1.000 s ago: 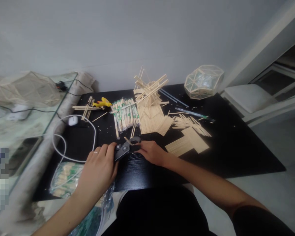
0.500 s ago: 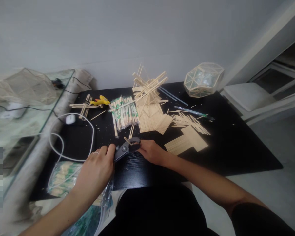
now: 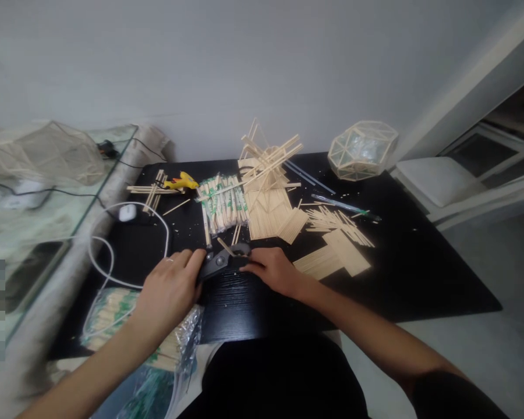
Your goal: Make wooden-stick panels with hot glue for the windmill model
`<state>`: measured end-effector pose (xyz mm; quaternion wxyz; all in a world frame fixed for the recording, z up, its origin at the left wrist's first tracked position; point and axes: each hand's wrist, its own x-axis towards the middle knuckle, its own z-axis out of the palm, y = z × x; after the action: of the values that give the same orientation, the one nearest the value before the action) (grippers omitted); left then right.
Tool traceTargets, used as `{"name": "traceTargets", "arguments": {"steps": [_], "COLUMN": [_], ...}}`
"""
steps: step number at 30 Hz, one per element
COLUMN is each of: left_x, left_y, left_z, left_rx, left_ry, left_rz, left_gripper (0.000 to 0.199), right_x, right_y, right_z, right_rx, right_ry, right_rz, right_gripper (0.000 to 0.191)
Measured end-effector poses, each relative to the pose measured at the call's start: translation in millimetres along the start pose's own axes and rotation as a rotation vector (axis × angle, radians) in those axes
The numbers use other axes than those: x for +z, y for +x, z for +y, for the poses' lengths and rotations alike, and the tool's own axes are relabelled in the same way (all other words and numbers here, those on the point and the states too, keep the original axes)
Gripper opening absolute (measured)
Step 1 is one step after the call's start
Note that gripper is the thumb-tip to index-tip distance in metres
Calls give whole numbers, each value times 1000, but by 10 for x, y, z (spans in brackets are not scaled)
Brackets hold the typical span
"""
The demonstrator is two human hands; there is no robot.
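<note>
My left hand point(image 3: 172, 288) is wrapped round the handles of a dark cutting tool point(image 3: 220, 261), whose curved jaws point right over the table's near part. A short wooden stick point(image 3: 226, 247) lies across the jaws, tilted up to the left. At the jaws' right side, the closed fingers of my right hand point(image 3: 276, 269) hold the stick's other end, partly hidden by the tool. Beyond the hands lies a plastic-wrapped bundle of chopsticks point(image 3: 222, 202), beside flat wooden sheets point(image 3: 266, 218) that bear a stick structure point(image 3: 268, 166).
A yellow glue gun point(image 3: 181, 181) rests by crossed sticks on the black table point(image 3: 419, 267). Loose sticks point(image 3: 338, 223) and a polyhedral frame point(image 3: 363, 150) are at right. A white cable point(image 3: 166, 233) loops at left, near another chopstick pack point(image 3: 113, 311).
The view has shifted slightly, so the table's things appear a little lower. The tool and both hands keep nearly the same places, and the short stick's free end shows a bit farther left.
</note>
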<state>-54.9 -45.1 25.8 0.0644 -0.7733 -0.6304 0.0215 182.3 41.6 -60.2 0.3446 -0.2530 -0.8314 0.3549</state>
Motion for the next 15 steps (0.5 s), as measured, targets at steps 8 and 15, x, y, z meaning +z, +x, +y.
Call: {"name": "traceTargets", "arguments": {"steps": [8,15], "left_x": [-71,142], "left_y": [530,824], "left_z": [-191,35], "left_rx": [-71,27], "left_ry": [-287,-511], "left_rz": [149,98], "left_gripper": [34,41], "right_x": [-539,-444], "right_y": [43,14], "right_z": [14,10], "right_rx": [357,374], "right_ry": [-212,-214], "right_rz": [-68,-114], "right_gripper": [17,19]}}
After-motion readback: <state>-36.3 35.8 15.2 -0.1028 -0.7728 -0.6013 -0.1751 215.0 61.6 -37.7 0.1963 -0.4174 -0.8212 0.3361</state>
